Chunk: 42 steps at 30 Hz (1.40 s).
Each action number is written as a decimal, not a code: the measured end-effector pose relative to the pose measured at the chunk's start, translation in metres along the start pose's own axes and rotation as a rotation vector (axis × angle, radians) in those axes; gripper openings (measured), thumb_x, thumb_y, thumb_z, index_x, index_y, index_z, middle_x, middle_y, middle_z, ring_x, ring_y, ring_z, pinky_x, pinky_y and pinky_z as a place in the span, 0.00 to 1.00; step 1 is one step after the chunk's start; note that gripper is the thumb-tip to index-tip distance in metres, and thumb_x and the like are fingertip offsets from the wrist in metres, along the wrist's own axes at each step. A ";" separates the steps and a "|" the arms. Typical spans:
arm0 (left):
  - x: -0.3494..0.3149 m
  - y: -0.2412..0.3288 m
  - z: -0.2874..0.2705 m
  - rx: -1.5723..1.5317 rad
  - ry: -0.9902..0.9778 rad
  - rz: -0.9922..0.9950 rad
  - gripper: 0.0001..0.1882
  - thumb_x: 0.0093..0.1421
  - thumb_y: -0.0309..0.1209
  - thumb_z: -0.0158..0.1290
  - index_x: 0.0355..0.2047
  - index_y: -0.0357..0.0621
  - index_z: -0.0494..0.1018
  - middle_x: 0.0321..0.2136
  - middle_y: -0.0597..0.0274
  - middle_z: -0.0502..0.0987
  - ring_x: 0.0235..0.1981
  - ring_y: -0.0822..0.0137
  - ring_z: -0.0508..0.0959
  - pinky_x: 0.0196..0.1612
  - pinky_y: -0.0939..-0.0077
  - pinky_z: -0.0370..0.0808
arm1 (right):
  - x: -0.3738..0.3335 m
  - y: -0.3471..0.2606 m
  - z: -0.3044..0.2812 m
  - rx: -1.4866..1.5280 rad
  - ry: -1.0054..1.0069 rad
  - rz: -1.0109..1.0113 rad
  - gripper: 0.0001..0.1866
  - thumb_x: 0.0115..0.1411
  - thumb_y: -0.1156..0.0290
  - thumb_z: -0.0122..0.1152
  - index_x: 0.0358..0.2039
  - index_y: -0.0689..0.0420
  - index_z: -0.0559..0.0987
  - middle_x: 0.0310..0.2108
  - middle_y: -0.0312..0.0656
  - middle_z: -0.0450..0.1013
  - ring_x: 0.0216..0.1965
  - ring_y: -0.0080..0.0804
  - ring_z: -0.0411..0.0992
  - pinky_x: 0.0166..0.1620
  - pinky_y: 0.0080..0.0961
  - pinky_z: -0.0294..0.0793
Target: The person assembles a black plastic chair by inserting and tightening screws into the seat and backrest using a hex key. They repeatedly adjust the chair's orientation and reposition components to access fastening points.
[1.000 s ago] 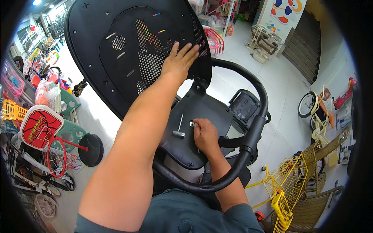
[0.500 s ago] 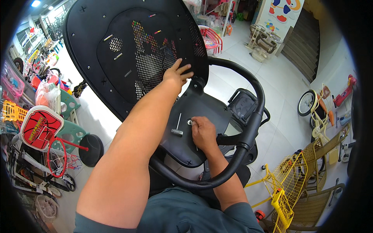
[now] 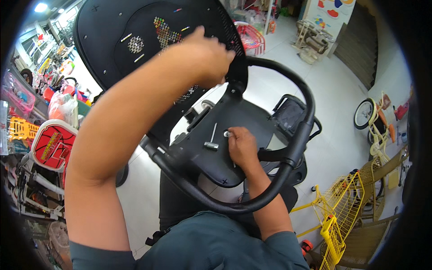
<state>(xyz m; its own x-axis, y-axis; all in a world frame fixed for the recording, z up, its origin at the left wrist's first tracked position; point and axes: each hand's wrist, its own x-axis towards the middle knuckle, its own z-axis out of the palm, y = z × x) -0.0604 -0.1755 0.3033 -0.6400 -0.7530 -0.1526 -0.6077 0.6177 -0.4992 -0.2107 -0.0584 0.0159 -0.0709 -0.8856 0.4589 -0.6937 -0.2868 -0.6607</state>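
A black child's stroller seat stands in front of me, its perforated backrest [image 3: 108, 49] raised and its flat seat base [image 3: 243, 117] nearer. My left hand [image 3: 209, 58] is lifted in front of the backrest, blurred, fingers apart and nothing visible in them. On the seat base my right hand [image 3: 243, 146] is closed in a pinch. At its fingertips shows a small silver ring-shaped piece [image 3: 226, 133]; the rest is hidden by the fingers. Left of that hand a T-shaped socket wrench [image 3: 211, 146] lies on the base. A padded black ring bar [image 3: 288, 150] curves around the seat.
A red toy basketball backboard [image 3: 55, 147] and piled toys stand at the left. At the right are a yellow wire cart [image 3: 335, 229], wicker chairs [image 3: 373, 229] and a small bicycle [image 3: 371, 121]. A black tray-like part [image 3: 290, 114] sits beyond the bar.
My left hand has come off the backrest mesh and risen. The right hand stays at the same spot on the seat base. The whole view has shifted slightly.
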 end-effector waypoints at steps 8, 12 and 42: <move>-0.162 -0.013 0.032 -0.149 0.370 -0.108 0.14 0.64 0.43 0.67 0.39 0.44 0.87 0.35 0.57 0.88 0.43 0.54 0.87 0.71 0.43 0.72 | 0.001 0.000 0.000 0.027 0.015 0.000 0.09 0.69 0.75 0.62 0.45 0.62 0.87 0.43 0.56 0.83 0.44 0.58 0.83 0.50 0.46 0.82; -0.181 0.018 0.055 -0.030 0.161 -0.078 0.24 0.65 0.52 0.64 0.21 0.45 0.83 0.21 0.59 0.82 0.33 0.58 0.85 0.50 0.61 0.75 | 0.000 0.001 0.001 0.008 0.007 -0.004 0.09 0.68 0.74 0.61 0.45 0.61 0.85 0.41 0.55 0.81 0.42 0.59 0.81 0.47 0.49 0.82; -0.171 0.016 0.025 -0.366 0.127 0.159 0.09 0.57 0.29 0.67 0.36 0.41 0.81 0.24 0.55 0.83 0.28 0.53 0.85 0.34 0.58 0.77 | 0.000 -0.002 0.001 0.026 0.031 -0.010 0.07 0.68 0.76 0.63 0.43 0.62 0.85 0.38 0.54 0.81 0.39 0.58 0.81 0.45 0.48 0.81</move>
<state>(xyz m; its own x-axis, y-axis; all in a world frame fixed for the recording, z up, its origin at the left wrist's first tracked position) 0.0507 -0.0426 0.2998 -0.7785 -0.6218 -0.0858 -0.6088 0.7813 -0.1379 -0.2085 -0.0580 0.0166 -0.0869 -0.8711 0.4833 -0.6754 -0.3051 -0.6714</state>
